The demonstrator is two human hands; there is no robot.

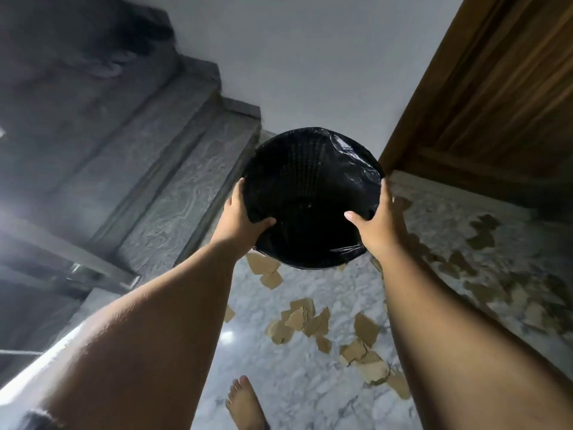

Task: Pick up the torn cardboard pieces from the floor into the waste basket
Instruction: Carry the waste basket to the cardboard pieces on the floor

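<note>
Both hands [240,214] [378,223] grip the waste basket [310,181]

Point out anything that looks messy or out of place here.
Torn brown cardboard pieces lie scattered over the white marbled floor, from beside the bare foot out toward the brown wooden door. The round black plastic-lined waste basket, gripped at its rim by the left hand and right hand, shows no cardboard inside.

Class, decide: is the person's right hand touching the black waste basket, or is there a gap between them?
Touching. The head view shows the right hand gripping the waste basket at its rim, with the thumb hooked inside.
</note>
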